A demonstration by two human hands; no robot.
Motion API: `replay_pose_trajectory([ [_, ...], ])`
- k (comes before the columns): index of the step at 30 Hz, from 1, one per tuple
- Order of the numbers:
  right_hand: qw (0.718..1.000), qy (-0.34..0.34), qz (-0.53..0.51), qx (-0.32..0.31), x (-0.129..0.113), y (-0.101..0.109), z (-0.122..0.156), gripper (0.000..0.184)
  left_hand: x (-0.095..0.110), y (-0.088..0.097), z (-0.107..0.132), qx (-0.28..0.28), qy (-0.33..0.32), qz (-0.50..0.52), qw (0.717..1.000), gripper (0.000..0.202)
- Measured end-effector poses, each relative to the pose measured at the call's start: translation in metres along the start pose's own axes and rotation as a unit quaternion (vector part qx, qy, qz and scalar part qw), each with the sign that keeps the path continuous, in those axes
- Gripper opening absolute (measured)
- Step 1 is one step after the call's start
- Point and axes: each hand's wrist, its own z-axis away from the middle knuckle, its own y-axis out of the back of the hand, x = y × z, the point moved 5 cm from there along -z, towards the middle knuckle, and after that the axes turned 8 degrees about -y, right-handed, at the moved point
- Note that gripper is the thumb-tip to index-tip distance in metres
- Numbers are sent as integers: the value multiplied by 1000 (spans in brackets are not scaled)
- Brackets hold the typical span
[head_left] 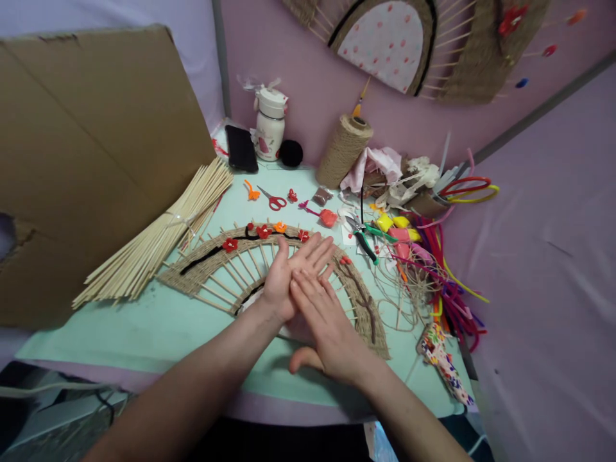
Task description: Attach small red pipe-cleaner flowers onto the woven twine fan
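Note:
My left hand (283,285) is turned palm up with its fingers stretched out. Across its palm lie the flat fingers of my right hand (330,324), thumb apart; nothing shows between the two. Both are above a fan-shaped woven piece (206,263) of twine and thin sticks, and they hide its middle. Along the piece's upper left runs a black stem with red flowers (264,231) and an orange flower (280,227). A brown branch (368,301) decorates its right end.
Left of the piece are a bundle of sticks (158,231) and a large cardboard sheet (96,147). Behind lie red scissors (273,199), a twine spool (342,151), a bottle (270,125) and a phone (241,149). Rightward are pliers (363,240), pipe cleaners (455,308) and a glue gun (445,362).

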Motion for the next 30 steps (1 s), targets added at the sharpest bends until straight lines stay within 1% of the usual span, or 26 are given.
replay_pose_trajectory([
  [1, 1000, 7, 2, 3, 2, 2, 2, 107, 2, -1, 1, -7, -3, 9, 1000, 84],
  [2, 1000, -4, 7, 11, 7, 4, 2, 106, 3, -2, 2, -14, 0, 19, 1000, 87],
  [5, 997, -61, 22, 44, 18, 11, -1, 109, -4, -5, 5, -26, 47, 48, 997, 91],
  [6, 997, -61, 21, 45, 17, 11, -2, 111, -6, -5, 5, -24, 61, 54, 996, 91],
  [7, 998, -45, 16, 39, 13, 11, -2, 113, -8, -4, 5, -20, 66, 58, 996, 90],
  [8, 999, -17, 9, 28, 7, 10, -2, 115, -7, -3, 4, -14, 61, 59, 996, 90],
  [10, 999, 40, 2, 5, -2, 7, 1, 114, -1, -1, 2, -8, 28, 58, 998, 89],
  [11, 999, 51, 5, 2, -3, 7, 3, 111, 2, -1, 1, -8, 12, 58, 998, 89],
  [12, 999, 44, 13, 7, 0, 7, 3, 109, 4, -1, 1, -11, 4, 60, 998, 90],
  [13, 999, 21, 24, 15, 4, 8, 2, 107, 4, -2, 1, -16, 4, 63, 998, 90],
  [15, 998, -37, 39, 33, 15, 11, -1, 106, -2, -3, 3, -20, 28, 65, 997, 88],
  [16, 997, -51, 38, 32, 17, 12, -4, 108, -6, -3, 4, -18, 44, 63, 997, 88],
  [18, 999, -32, 16, 12, 15, 12, -8, 111, -12, 0, 4, -7, 56, 55, 997, 89],
  [20, 1000, -2, -19, 2, 11, 13, -10, 109, -12, 3, 2, 4, 38, 47, 998, 88],
  [21, 999, -3, -33, 5, 11, 15, -10, 107, -10, 4, 1, 5, 22, 46, 999, 87],
  [23, 998, -33, -43, 27, 16, 20, -8, 103, -7, 4, -1, 4, 2, 50, 999, 83],
  [25, 997, -58, -26, 38, 20, 21, -5, 102, -4, 3, -1, 3, -1, 54, 999, 80],
  [26, 998, -58, -12, 36, 21, 20, -4, 102, -4, 2, -1, 5, 0, 54, 999, 79],
  [30, 999, -23, 45, 6, 11, 10, 0, 103, -2, 2, 0, 3, 0, 39, 999, 81],
])
